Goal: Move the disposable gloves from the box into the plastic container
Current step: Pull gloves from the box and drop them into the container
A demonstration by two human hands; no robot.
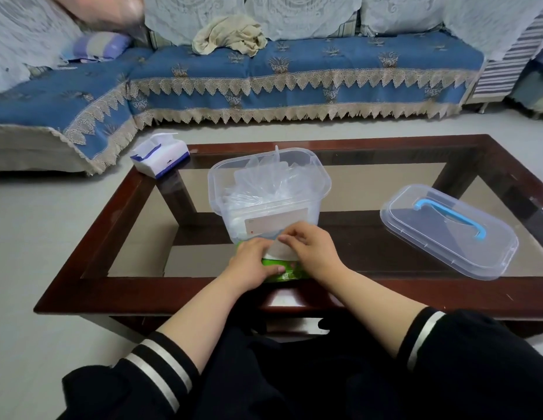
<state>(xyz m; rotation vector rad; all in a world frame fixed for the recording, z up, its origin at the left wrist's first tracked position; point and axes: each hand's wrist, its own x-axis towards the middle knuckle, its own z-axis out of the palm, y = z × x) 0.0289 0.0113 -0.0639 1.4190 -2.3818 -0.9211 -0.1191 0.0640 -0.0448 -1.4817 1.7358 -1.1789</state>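
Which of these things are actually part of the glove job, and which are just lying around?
Part of the job:
green glove box
plastic container, with gloves inside
its lid
left hand
right hand

Just lying about:
tissue pack
beige cloth
striped pillow

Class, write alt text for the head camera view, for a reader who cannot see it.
Both hands work at a green box on a glass-topped coffee table: the left hand grips it and the right hand pinches a white sheet. Behind stands an open plastic container holding clear gloves, its lid to the right.
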